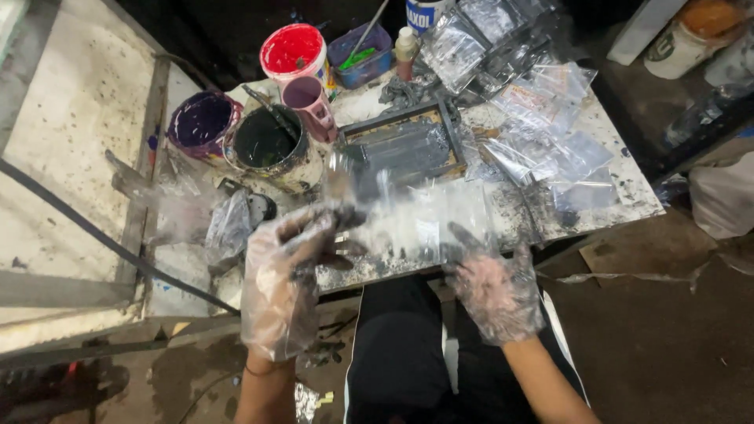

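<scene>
Both my hands wear thin clear plastic gloves smeared with dark ink. My left hand (292, 267) pinches the left edge of a clear plastic bag (416, 220), blurred and held just above the near edge of the stained white table (620, 196). My right hand (491, 283) has its fingers on the bag's lower right corner. Behind the bag lies a dark-framed printing screen (400, 145) flat on the table.
At the back left stand a red paint tub (292, 49), a purple tub (200, 122), a black ink tub (267, 141) with a stick, and a pink cup (308, 98). Several clear bags (542, 126) are piled at the right. A blue tray (361, 51) sits behind.
</scene>
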